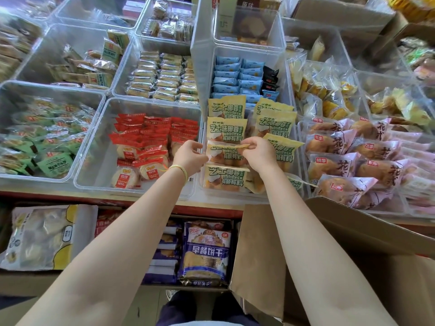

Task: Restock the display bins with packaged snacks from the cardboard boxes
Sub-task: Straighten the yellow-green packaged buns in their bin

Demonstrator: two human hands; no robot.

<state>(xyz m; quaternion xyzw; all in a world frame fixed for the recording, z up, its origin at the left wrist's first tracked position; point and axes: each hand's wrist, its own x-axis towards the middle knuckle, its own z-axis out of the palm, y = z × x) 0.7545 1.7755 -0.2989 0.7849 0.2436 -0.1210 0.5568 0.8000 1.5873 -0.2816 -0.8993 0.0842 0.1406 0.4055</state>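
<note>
Both hands are pinching a glossy yellow snack packet [226, 152], left hand [189, 157] at its left end, right hand [259, 152] at its top seam, lying crosswise near the clear plastic bin's [249, 195] front edge.

Clear plastic bins [137, 107], glossy wrappers [227, 128]

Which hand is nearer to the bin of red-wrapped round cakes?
Left. The left hand is right beside the red-wrapped cake bin's right wall, pinching the yellow snack packet. The right hand pinches the same packet's top edge farther right, over the yellow-packet bin.
</note>
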